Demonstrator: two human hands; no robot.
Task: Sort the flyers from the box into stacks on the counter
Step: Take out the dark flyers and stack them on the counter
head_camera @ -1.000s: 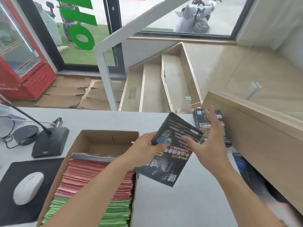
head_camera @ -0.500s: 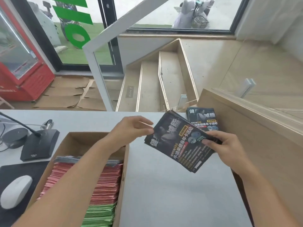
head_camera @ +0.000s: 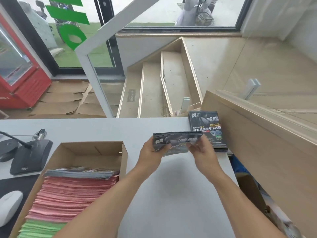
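Observation:
A small bundle of black flyers (head_camera: pixel 176 140) is held level above the white counter (head_camera: pixel 171 194). My left hand (head_camera: pixel 152 150) grips its left end and my right hand (head_camera: pixel 200 150) grips its right end. Just beyond, a stack of the same black flyers (head_camera: pixel 206 127) lies on the counter against the wooden partition. The cardboard box (head_camera: pixel 89 152) stands to the left, holding a few dark flyers on top of pink flyers (head_camera: pixel 72 196), with green flyers (head_camera: pixel 39 229) at the near end.
A wooden partition (head_camera: pixel 260 143) bounds the counter on the right. A black microphone base (head_camera: pixel 29 158), a white mouse (head_camera: pixel 9 206) and cables lie left of the box. Stairs drop away beyond the counter's far edge.
The black bundle went from tilted and held mainly by my right hand to level. My left hand has taken hold of its left end.

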